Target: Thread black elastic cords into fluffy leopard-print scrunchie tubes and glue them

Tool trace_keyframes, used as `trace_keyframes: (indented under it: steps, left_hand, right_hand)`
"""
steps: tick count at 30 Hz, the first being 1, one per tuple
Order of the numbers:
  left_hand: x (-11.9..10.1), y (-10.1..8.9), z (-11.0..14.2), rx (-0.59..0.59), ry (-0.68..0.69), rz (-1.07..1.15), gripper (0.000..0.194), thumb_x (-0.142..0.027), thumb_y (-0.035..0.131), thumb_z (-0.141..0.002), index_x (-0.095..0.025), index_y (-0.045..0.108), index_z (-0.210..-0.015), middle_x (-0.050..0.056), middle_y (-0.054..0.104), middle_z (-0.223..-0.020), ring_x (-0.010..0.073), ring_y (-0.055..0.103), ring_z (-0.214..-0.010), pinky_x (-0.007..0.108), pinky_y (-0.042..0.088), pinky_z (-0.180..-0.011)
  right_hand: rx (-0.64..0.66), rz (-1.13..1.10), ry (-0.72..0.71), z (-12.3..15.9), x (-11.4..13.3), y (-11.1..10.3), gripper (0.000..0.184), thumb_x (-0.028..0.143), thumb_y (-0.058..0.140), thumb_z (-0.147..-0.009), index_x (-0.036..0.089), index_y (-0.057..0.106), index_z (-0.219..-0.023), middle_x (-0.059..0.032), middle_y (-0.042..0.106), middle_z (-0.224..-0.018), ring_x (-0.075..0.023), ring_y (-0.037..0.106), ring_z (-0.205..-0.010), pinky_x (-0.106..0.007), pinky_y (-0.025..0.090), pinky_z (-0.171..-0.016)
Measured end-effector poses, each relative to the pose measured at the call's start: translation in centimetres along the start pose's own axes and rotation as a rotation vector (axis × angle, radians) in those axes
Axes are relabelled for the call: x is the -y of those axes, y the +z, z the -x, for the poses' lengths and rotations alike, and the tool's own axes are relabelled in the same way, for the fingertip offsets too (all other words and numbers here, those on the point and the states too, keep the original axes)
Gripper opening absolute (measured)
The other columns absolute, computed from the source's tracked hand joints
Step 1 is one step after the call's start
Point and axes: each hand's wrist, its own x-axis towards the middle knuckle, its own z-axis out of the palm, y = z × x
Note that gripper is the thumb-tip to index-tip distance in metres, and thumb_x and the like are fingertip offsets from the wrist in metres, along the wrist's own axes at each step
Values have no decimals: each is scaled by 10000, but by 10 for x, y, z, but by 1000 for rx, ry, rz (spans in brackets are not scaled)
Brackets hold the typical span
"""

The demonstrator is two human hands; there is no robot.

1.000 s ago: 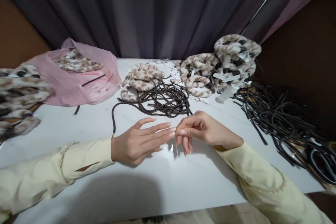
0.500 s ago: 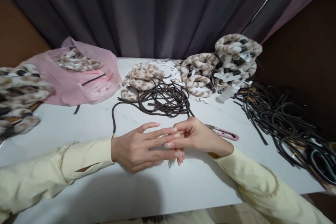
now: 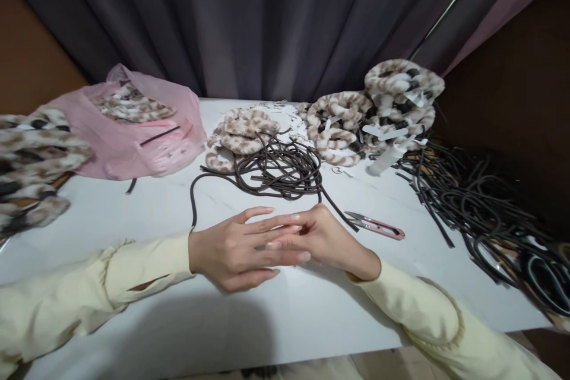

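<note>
Hands together, fingers overlapping above the surface (image 3: 320, 320).
The right hand (image 3: 327, 240) has slid closer over the left hand (image 3: 227, 249) (grip hidden, cannot tell), leaving the snips (image 3: 378, 226) exposed near the tangled cord (image 3: 285, 173).

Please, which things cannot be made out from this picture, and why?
Head view: anything between left hand and right hand, hidden by their overlapping fingers.
Head view: the rest of the left fluffy stack, cut by the left edge.
Head view: lower contents of the pink bag, behind plastic.
Head view: white pieces by the curtain, too small.
</note>
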Motion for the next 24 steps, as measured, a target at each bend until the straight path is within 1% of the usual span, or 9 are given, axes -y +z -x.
trace_keyframes:
  steps: [2,5,8,10,12,14,18,21,24]
  left_hand:
    - [1,0,1,-3,-1,1,474,-174,523,-794,-156,440,-1260,143,563,-1247,213,328,-1317,396,189,-1075]
    - [0,1,2,-16,-28,2,532,-150,529,-788,-151,392,-1302,139,591,-1212,213,376,-1289,395,183,-1083]
    - [-1,0,0,-44,-103,60,689,-144,523,-789,-108,207,-1400,146,630,-1147,217,424,-1256,398,213,-1077]
    - [-2,-4,-4,-93,-170,150,787,-139,512,-792,-92,54,-1430,147,641,-1127,219,434,-1248,402,253,-1061]
    - [-3,-10,-8,-129,-224,255,824,-134,497,-803,-98,-35,-1432,147,627,-1151,221,435,-1246,392,295,-1043]
    - [-4,-17,-12,-130,-263,353,818,-136,489,-823,-117,-53,-1434,127,641,-1136,212,435,-1246,363,328,-1029]
    - [-3,-21,-14,-117,-404,508,833,-147,530,-832,-166,-38,-1441,41,716,-968,191,433,-1246,329,366,-1017]
    - [0,-18,-11,-130,-501,599,808,-132,527,-837,-187,-2,-1445,34,720,-955,191,467,-1217,328,387,-1005]
    - [1,-17,-10,-145,-547,666,783,-131,527,-840,-187,33,-1445,41,722,-942,195,477,-1208,334,384,-1006]
  right_hand:
    - [17,37,14,-1,-1,2,239,322,636,-764,112,737,-816,24,535,-482,-53,401,-463,-166,350,-461]
    - [-11,58,12,-3,-4,5,200,272,628,-761,99,727,-778,32,529,-484,-48,386,-463,-160,328,-453]
    - [-48,73,4,-3,-6,6,224,307,662,-732,98,714,-673,57,455,-402,-32,351,-404,-150,282,-402]
    - [9,2,40,-2,-5,4,324,404,648,-741,97,701,-652,62,437,-371,-26,338,-343,-154,265,-360]
    - [103,-136,99,-1,-3,2,419,485,585,-778,91,682,-675,51,474,-382,-25,343,-291,-159,262,-322]
    - [184,-263,139,0,-2,-1,467,511,524,-815,87,647,-662,28,523,-416,-30,370,-268,-160,261,-299]
    - [303,-403,111,0,-3,-2,431,477,464,-868,96,611,-729,-13,611,-531,-40,463,-309,-147,271,-303]
    - [323,-445,62,-1,-5,-1,384,440,419,-902,107,606,-858,-40,662,-641,-51,507,-352,-152,332,-330]
    - [320,-370,35,0,-4,-1,407,440,366,-922,109,602,-944,-60,673,-702,-67,529,-380,-173,373,-350]
